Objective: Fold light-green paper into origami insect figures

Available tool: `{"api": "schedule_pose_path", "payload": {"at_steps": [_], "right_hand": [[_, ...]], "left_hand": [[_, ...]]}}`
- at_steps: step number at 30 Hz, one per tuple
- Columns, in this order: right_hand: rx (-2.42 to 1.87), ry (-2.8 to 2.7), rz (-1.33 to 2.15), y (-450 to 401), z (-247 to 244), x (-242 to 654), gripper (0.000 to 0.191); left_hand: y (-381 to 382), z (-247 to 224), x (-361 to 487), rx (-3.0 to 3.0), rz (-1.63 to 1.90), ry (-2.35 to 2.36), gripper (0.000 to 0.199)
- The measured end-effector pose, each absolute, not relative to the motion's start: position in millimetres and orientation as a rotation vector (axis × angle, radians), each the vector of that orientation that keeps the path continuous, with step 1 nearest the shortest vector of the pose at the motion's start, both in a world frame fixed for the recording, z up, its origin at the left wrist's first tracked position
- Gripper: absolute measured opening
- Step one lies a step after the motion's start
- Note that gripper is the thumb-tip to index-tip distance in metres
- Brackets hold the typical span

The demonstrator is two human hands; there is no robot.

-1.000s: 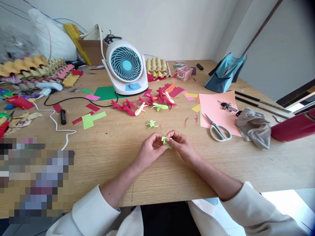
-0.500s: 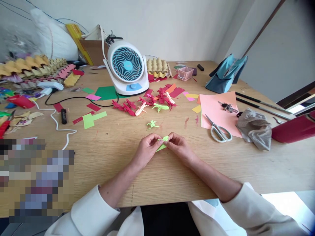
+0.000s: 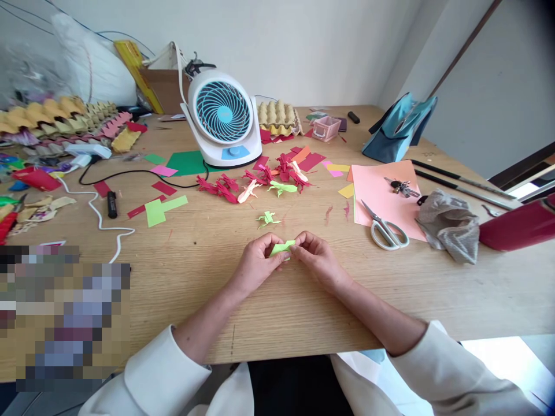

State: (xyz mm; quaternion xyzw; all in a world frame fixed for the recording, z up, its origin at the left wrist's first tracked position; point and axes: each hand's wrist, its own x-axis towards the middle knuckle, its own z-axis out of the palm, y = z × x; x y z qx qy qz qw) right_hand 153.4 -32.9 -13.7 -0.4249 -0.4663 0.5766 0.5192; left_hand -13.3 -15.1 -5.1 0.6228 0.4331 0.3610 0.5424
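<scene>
Near the front of the wooden table, a small piece of light green paper [image 3: 281,248] is pinched between both hands. My left hand [image 3: 259,261] grips its left part, thumb on top. My right hand [image 3: 319,261] holds its right end between thumb and fingertips. Just beyond them lies a small folded green figure [image 3: 267,218]. Farther back is a cluster of crumpled red figures [image 3: 284,167], with a pale pink one [image 3: 248,191] and another green one [image 3: 282,188] among them.
A white fan [image 3: 225,121] stands behind the figures. To the right, scissors [image 3: 388,231] rest partly on pink paper [image 3: 377,179], beside a grey cloth [image 3: 448,225] and a red bottle [image 3: 520,225]. Green scraps [image 3: 156,214] and a black marker [image 3: 112,204] lie to the left.
The green paper has turned between my fingers and now lies more level, with more of it showing by my left thumb. Both hands stay in nearly the same place.
</scene>
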Motion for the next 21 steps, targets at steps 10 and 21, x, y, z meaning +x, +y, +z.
{"api": "schedule_pose_path", "payload": {"at_steps": [10,21], "right_hand": [[-1.040,-1.143,1.342,-34.0,-13.3,152.6,0.037],[-1.013,-1.201,1.311,-33.8,-12.9,151.6,0.033]], "left_hand": [[-18.4,-0.8,-10.4,1.346,0.933,0.934,0.031],[-16.9,-5.1,-9.6,1.460,0.949,1.085,0.016]]}}
